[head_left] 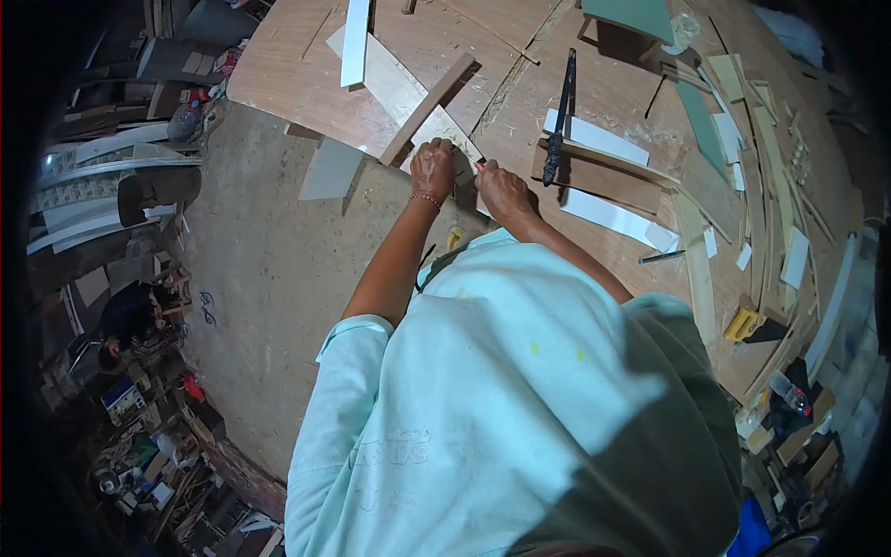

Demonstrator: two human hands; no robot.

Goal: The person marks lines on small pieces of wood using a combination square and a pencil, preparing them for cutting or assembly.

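At the near edge of the table, my left hand [432, 169] is closed, its curled fingers pressing on a pale board [445, 130]. A brown wooden strip [429, 110] crosses this board at an angle, just beyond the left hand. Close by on the right, my right hand [504, 193] is closed round a slim red tool [480, 167] at the board's right edge. Its kind is too small to make out. A white strip [355, 45] lies on the far end of the board.
On the wooden table [306, 84] to the right lie a black clamp [561, 121], a brown board [613, 167], white strips [617, 221], a pen [661, 256] and a yellow-handled saw [742, 325]. A green-topped piece [631, 17] stands farther back. Another person [130, 316] is low at the left.
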